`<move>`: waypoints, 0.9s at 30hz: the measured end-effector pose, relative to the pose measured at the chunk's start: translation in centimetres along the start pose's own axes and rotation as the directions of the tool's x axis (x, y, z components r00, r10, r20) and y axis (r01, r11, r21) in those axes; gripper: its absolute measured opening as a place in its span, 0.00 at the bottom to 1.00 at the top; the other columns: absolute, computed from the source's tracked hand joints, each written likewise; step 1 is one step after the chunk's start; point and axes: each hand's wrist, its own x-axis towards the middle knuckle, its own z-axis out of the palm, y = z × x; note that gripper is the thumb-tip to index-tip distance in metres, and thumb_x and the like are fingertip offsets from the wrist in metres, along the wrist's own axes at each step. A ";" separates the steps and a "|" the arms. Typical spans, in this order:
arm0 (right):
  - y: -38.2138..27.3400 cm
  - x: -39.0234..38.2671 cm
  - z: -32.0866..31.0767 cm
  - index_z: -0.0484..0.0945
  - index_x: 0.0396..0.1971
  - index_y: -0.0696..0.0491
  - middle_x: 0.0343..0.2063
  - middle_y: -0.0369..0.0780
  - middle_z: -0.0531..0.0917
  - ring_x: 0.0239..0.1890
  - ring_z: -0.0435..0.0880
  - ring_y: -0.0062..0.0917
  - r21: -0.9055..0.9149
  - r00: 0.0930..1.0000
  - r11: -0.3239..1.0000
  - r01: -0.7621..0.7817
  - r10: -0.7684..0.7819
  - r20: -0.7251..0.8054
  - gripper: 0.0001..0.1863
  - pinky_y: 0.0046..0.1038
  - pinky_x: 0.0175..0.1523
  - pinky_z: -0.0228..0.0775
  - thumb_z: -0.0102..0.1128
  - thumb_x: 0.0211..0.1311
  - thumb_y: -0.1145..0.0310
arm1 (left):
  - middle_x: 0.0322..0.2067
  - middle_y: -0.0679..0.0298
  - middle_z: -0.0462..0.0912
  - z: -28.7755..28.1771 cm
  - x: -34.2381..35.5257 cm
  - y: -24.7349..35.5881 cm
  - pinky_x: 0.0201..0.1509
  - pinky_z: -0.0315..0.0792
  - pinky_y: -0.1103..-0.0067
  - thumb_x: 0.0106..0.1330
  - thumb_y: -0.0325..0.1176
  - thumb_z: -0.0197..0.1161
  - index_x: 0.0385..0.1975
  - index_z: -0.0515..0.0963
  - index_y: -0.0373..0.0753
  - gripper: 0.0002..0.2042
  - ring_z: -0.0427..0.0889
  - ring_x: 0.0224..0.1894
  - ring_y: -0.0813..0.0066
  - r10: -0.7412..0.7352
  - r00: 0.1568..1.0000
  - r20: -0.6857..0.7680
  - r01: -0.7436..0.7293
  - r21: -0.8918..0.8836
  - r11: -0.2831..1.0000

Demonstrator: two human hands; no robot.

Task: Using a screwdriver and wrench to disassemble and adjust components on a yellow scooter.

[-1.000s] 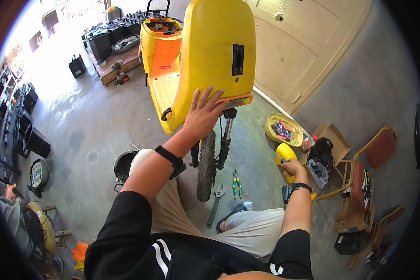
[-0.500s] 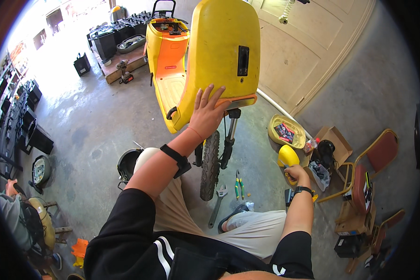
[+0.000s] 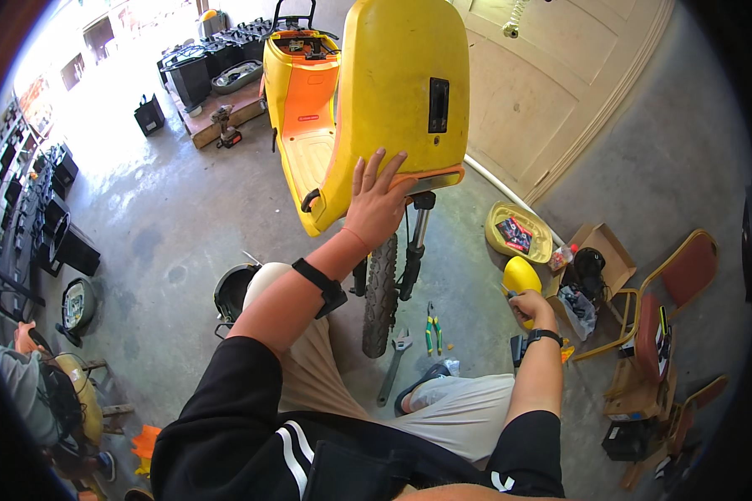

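Two hands are busy, and little has shifted between them over the last second. The left hand (image 3: 378,203) lies flat and spread against the lower edge of the yellow scooter's front panel (image 3: 401,92), fingers fanned wide, palm pressing the plastic just above the fork (image 3: 415,242); it was in the same place a second ago, so the panel is being steadied rather than moved. The right hand (image 3: 530,307) is down by the person's right knee, fingers closed round a small tool whose tip shows only as a thin sliver, too small to name. A second ago that hand sat touching the yellow dome-shaped cover (image 3: 520,275) on the floor; now the cover shows more fully above the knuckles, so the hand seems to have drawn back a little toward the body. The whole view has also tipped slightly, so the scooter sits higher and larger in the picture.

The front wheel (image 3: 381,288) stands between the person's knees on the concrete. Just right of it lie green-handled pliers (image 3: 432,327) and an adjustable wrench (image 3: 394,363). Farther right are a yellow tray (image 3: 500,242) of parts and an open cardboard box (image 3: 610,246). Judging from this, the work is at a pause between picking up a tool and using it on the panel
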 end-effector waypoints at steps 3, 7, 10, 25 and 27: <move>0.0 0.2 0.1 0.84 0.35 0.59 0.25 0.39 0.83 0.21 0.81 0.27 -0.012 1.000 1.000 0.002 -0.002 -0.004 0.15 0.32 0.25 0.71 0.67 0.63 0.61 | 0.74 0.65 0.65 0.0 -0.1 0.2 0.82 0.42 0.50 0.63 0.32 0.67 0.53 0.83 0.53 0.18 0.51 0.79 0.50 -0.012 1.000 -0.008 0.012 -0.019 1.000; -0.3 0.0 0.2 0.84 0.35 0.59 0.25 0.40 0.83 0.20 0.81 0.27 -0.021 0.999 0.999 0.027 -0.027 -0.022 0.14 0.32 0.25 0.71 0.68 0.62 0.62 | 0.74 0.65 0.64 0.0 0.0 0.2 0.82 0.42 0.50 0.63 0.32 0.67 0.54 0.82 0.53 0.18 0.51 0.79 0.50 -0.008 1.000 -0.002 0.008 -0.025 1.000; -0.8 -0.4 0.3 0.84 0.35 0.60 0.24 0.40 0.82 0.20 0.80 0.27 -0.023 0.999 0.999 0.025 -0.026 -0.025 0.14 0.33 0.25 0.71 0.68 0.62 0.62 | 0.74 0.65 0.64 -0.1 0.0 0.2 0.82 0.41 0.50 0.63 0.32 0.67 0.54 0.82 0.53 0.18 0.51 0.79 0.50 -0.007 1.000 0.006 0.008 -0.018 1.000; -0.7 0.1 0.4 0.83 0.34 0.59 0.25 0.39 0.82 0.20 0.79 0.26 -0.050 1.000 0.999 -0.002 0.003 0.028 0.13 0.32 0.26 0.71 0.67 0.63 0.63 | 0.73 0.65 0.65 -0.1 0.0 0.2 0.82 0.42 0.51 0.65 0.31 0.65 0.53 0.83 0.53 0.16 0.52 0.79 0.51 -0.005 1.000 0.000 0.005 -0.016 1.000; -0.6 0.1 0.3 0.83 0.35 0.59 0.25 0.39 0.83 0.20 0.80 0.26 -0.062 1.000 0.998 0.000 0.002 0.022 0.13 0.32 0.25 0.70 0.67 0.63 0.62 | 0.73 0.65 0.65 -0.1 0.0 0.2 0.82 0.42 0.51 0.65 0.31 0.65 0.52 0.83 0.53 0.16 0.52 0.79 0.51 -0.007 1.000 -0.001 0.007 -0.017 1.000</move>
